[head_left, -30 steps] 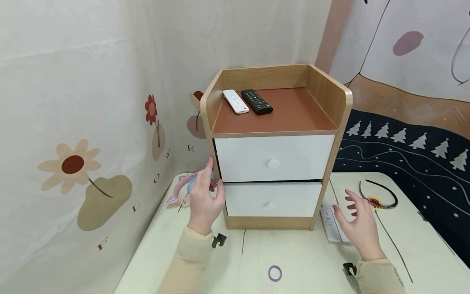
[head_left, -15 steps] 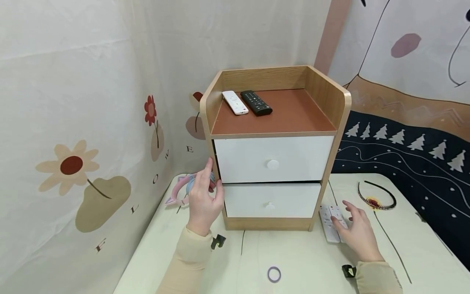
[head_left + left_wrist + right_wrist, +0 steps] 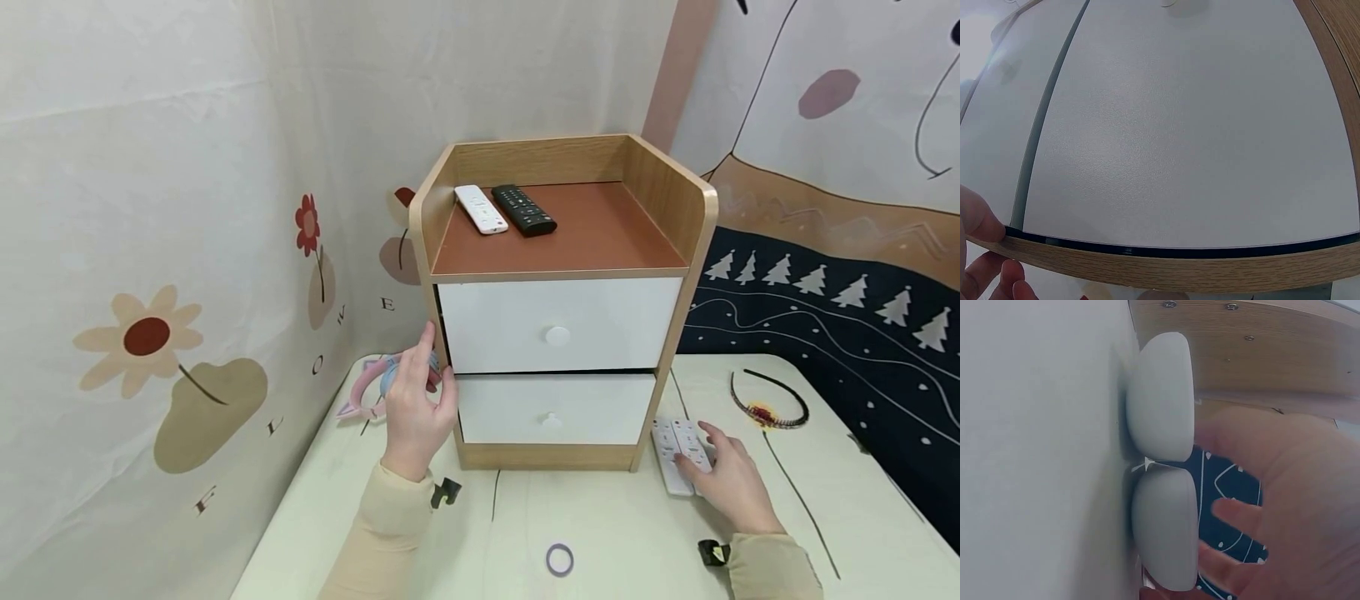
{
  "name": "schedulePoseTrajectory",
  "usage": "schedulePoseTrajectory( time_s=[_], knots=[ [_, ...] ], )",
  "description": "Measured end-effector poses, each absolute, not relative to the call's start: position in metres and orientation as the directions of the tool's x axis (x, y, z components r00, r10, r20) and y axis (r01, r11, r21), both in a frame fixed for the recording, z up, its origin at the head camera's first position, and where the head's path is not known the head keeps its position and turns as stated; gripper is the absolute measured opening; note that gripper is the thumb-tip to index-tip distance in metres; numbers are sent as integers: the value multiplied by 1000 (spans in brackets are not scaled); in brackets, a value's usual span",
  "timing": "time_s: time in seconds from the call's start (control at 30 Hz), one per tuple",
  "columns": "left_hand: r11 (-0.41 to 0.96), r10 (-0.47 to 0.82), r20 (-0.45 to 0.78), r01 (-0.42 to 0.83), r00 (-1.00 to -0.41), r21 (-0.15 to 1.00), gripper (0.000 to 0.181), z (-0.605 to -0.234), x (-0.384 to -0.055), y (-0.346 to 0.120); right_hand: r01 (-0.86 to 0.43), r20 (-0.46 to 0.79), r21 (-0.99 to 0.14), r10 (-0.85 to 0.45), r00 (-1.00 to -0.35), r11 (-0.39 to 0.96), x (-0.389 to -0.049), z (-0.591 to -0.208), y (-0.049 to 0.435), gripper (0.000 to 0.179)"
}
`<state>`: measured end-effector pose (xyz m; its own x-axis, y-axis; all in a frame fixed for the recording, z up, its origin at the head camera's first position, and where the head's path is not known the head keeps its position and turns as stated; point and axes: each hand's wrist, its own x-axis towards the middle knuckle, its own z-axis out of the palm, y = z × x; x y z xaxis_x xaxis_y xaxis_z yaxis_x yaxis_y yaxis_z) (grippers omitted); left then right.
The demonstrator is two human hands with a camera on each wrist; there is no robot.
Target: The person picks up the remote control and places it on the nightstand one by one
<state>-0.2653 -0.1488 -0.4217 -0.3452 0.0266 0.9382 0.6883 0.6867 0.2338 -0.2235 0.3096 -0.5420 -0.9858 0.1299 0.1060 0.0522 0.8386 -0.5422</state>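
Observation:
A small wood cabinet (image 3: 562, 457) with two white drawers stands on the table. My left hand (image 3: 416, 412) holds its left side edge, thumb at the front and fingers along the outer side; the left wrist view shows the thumb (image 3: 982, 219) against the wood. To the cabinet's right, two white remote controls lie side by side. My right hand (image 3: 731, 483) is at this pair, thumb over the left remote control (image 3: 1163, 400) close to the seam. The other fingers are loosely bent by the far side of the right remote control (image 3: 1165, 528), partly hidden.
On the cabinet's top lie a white remote (image 3: 481, 209) and a black remote (image 3: 524, 210). A pink-and-blue headset-like item (image 3: 367, 392) is behind my left hand. At right lies a dark headband (image 3: 772, 417); a purple ring (image 3: 559, 560) lies in front.
My right hand has come down and a little left, from above the table onto the pair of white remote controls. My left hand stays at the cabinet's side.

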Motion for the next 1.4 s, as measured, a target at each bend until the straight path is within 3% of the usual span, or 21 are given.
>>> schedulePoseTrajectory(
  time_s=[0.3, 0.7, 1.4],
  knots=[
    [694, 29, 931, 678, -363, 243, 73, -421, -263, -150, 99, 47, -527, 145, -988, 844, -224, -539, 311, 79],
    [694, 28, 935, 680, -354, 237, 74, -422, -265, -149, 105, 72, -509, 164, -984, 855, -222, -543, 311, 56],
    [694, 26, 934, 679, -356, 239, 75, -422, -265, -149, 111, 108, -504, 190, -976, 857, -221, -539, 312, 58]
  ],
)
